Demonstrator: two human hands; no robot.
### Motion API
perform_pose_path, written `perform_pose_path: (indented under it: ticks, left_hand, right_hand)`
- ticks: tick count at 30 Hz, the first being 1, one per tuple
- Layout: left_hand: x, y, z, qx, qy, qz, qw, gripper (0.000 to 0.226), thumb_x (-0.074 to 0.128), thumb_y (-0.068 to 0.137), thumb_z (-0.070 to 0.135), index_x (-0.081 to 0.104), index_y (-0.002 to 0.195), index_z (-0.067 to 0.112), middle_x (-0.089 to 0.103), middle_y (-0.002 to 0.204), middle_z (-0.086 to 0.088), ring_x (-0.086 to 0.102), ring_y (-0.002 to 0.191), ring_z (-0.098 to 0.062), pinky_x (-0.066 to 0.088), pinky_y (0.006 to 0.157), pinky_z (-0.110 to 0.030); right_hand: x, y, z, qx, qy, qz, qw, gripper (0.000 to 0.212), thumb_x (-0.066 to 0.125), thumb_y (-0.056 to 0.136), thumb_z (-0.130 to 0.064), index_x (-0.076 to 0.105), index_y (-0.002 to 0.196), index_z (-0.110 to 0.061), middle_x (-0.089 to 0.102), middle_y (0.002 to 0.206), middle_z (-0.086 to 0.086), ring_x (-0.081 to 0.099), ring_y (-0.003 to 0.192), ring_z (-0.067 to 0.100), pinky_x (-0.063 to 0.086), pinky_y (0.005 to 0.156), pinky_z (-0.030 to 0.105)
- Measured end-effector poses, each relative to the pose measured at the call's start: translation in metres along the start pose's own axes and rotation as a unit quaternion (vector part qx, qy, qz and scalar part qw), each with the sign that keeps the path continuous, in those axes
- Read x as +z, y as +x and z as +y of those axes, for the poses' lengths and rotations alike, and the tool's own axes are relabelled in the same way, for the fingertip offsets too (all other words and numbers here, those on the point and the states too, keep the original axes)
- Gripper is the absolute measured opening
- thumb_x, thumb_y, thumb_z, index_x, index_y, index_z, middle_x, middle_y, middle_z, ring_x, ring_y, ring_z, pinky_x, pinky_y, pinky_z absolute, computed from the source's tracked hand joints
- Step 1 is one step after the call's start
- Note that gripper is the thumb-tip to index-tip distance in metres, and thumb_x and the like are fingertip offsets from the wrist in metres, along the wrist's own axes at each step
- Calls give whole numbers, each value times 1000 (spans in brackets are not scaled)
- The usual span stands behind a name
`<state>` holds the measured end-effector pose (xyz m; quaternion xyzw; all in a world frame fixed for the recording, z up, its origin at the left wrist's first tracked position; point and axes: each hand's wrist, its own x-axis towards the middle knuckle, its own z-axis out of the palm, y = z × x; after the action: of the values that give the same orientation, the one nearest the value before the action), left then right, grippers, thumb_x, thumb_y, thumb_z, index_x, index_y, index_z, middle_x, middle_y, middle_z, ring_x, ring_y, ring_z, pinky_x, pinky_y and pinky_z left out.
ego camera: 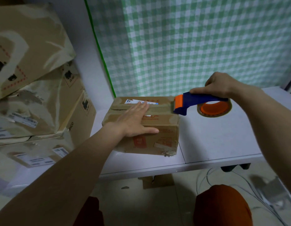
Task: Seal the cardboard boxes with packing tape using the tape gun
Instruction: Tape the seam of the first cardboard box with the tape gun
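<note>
A small worn cardboard box [164, 128] with red print sits on the white table [223, 137]. My left hand [135, 119] lies flat on its top, fingers straight, thumb along the front edge. My right hand [216, 86] grips the blue handle of the tape gun [193, 101]. The gun's orange head touches the box's top right edge, at the end of a strip of brown tape [159, 108] running along the centre seam. The tape roll [214, 108] with its orange core hangs over the table to the right of the box.
A stack of large, crumpled cardboard boxes [35, 98] fills the left side. A green checked curtain [190, 43] hangs behind the table. Cables [239, 181] lie on the floor under the table's front edge. My knees in orange cloth [223, 206] are at the bottom.
</note>
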<state>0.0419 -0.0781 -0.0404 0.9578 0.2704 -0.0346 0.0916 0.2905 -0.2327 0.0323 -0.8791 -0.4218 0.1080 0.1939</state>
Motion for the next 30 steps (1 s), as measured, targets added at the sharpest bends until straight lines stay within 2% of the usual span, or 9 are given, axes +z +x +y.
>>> perform_pose_path:
  ticks: [4, 7, 11, 15, 18, 22, 25, 27, 30]
  left_hand:
    - [7, 12, 48, -84, 17, 9, 996, 131, 39, 61, 94, 0, 153, 10, -5, 161, -11, -8, 148, -27, 1, 120, -45]
    - [20, 23, 72, -53, 24, 28, 998, 128, 35, 62, 94, -2, 153, 13, -7, 161, -6, -9, 148, -23, -1, 119, -47]
    - [23, 28, 66, -24, 34, 45, 998, 108, 42, 75, 78, -1, 153, 17, -8, 161, -2, -9, 148, -18, -1, 120, -43]
    - [17, 18, 37, -2, 27, 26, 999, 95, 49, 80, 60, -2, 153, 27, -10, 161, 0, -11, 147, -17, -1, 120, -39]
    - [12, 8, 15, 0, 41, 17, 999, 92, 53, 82, 56, -5, 152, 36, -12, 161, 0, -11, 147, -19, -1, 120, -40]
    - [14, 5, -1, 9, 55, 11, 998, 110, 60, 72, 72, -8, 150, 39, -14, 160, 1, -11, 147, -22, 0, 120, -41]
    - [14, 7, -4, 10, 66, 11, 998, 110, 63, 72, 68, -8, 151, 39, -12, 161, -1, -9, 148, -24, 2, 120, -42]
    - [13, 8, -6, 12, 66, 15, 998, 108, 64, 73, 65, -6, 151, 39, -11, 161, -2, -8, 148, -23, 2, 120, -42]
    - [12, 9, -12, 8, 55, 1, 998, 107, 64, 73, 63, -7, 150, 41, -12, 161, -3, -9, 148, -23, 4, 120, -43]
  right_hand:
    - [4, 2, 4, 1, 1, 1, 1000, 60, 65, 73, -64, 65, 66, -5, 60, 60, 9, 55, 58, 19, 40, 56, 29]
    - [5, 1, 7, 3, 7, 0, 1000, 59, 65, 74, -64, 64, 64, -6, 59, 59, 7, 54, 57, 18, 40, 55, 28]
    - [12, -1, 7, 4, 32, -9, 999, 59, 64, 75, -64, 59, 59, -8, 56, 56, 6, 52, 53, 16, 39, 55, 26]
    - [34, -8, -2, 5, 96, -75, 993, 60, 61, 75, -66, 55, 58, -9, 52, 53, 5, 47, 50, 15, 38, 57, 25]
    - [54, -15, -7, 11, 168, -143, 975, 60, 65, 68, -69, 61, 67, -9, 59, 56, 4, 52, 51, 14, 40, 58, 24]
    - [74, -22, -10, 29, 280, -247, 927, 48, 67, 76, -54, 65, 83, -6, 68, 67, 5, 61, 54, 13, 47, 56, 22]
    - [84, -30, -8, 29, 363, -274, 890, 40, 62, 80, -48, 65, 81, -7, 66, 65, 6, 60, 51, 12, 47, 52, 21]
    - [87, -36, -6, 28, 400, -288, 870, 40, 60, 83, -45, 66, 77, -6, 64, 62, 11, 58, 49, 17, 48, 52, 25]
    - [84, -41, 0, 29, 390, -277, 878, 43, 60, 83, -46, 64, 74, -5, 62, 57, 11, 55, 46, 18, 47, 51, 26]
